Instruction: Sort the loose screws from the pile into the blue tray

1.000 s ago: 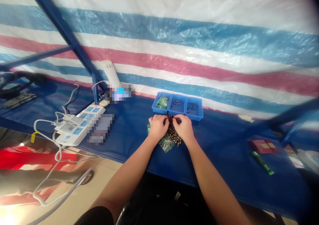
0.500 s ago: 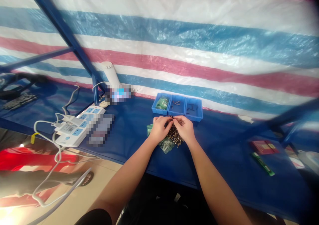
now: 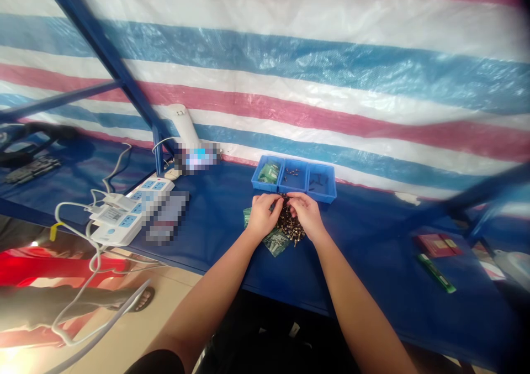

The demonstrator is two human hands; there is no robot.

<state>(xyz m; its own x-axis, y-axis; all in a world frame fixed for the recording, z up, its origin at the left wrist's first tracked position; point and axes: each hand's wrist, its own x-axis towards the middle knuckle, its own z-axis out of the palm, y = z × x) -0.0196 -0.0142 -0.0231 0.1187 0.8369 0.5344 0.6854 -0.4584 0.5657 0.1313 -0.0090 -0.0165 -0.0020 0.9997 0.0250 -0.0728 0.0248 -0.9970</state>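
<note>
Blue cloth covers the bench (image 3: 364, 263) in front of us, w/ tan floor tiles below its near edge. Nearest, bottom left, another person's sandalled foot (image 3: 142, 298) rests on the floor, beside loose white cables (image 3: 89, 285) hanging off the bench.

Our forearms reach fwd over the bench edge and meet mid-bench. Our left hand (image 3: 262, 215) and right hand (image 3: 305, 214) sit close together, knuckles up, on either side of a pile of small metal parts (image 3: 293, 229), brassy and dark. Both hands are curled narrow, fingertips nearly meeting over the pile's far edge. We can't tell if either pinches a part: too small. Green packets (image 3: 276, 240) lie under and just left of the pile, partly under our left hand.

Left of us, same depth, two white power strips (image 3: 124, 211) lie side by side w/ plugs in. Well off to the right lie a green stick (image 3: 435, 272) and a red box (image 3: 438, 243).

Just beyond our fingertips sits a blue tray (image 3: 323, 197) w/ 3 compartments: left one holds green bits, middle and right ones a few dark small parts each. Further left, a white cylinder (image 3: 185, 124) leans by a blue frame post (image 3: 157, 147).

Behind it all hangs a striped tarp (image 3: 314, 48), white, blue and red.
</note>
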